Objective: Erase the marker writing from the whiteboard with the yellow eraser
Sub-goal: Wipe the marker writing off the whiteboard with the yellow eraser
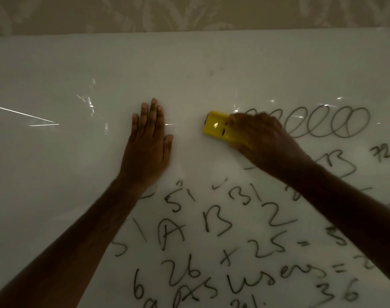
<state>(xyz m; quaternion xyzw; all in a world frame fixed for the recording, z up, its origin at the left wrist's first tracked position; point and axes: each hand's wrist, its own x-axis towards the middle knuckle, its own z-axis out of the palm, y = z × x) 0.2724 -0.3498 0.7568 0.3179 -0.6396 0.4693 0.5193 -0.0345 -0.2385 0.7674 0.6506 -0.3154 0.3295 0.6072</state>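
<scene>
Mid-erase: right hand [264,138] clamps the yellow eraser [218,127] at frame centre; left hand [148,141] lies flat on the whiteboard [56,174]. Next, sweep rightward over the looped scribble [322,122].

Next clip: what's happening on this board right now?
A person is wiping marker writing off a whiteboard. The right hand grips a yellow eraser at the left end of a row of loops. The left hand lies flat on the board, fingers straight, beside the eraser but not touching it. The upper and left parts of the board show no writing, while letters and numbers still cover the lower right, so much remains to erase.
</scene>
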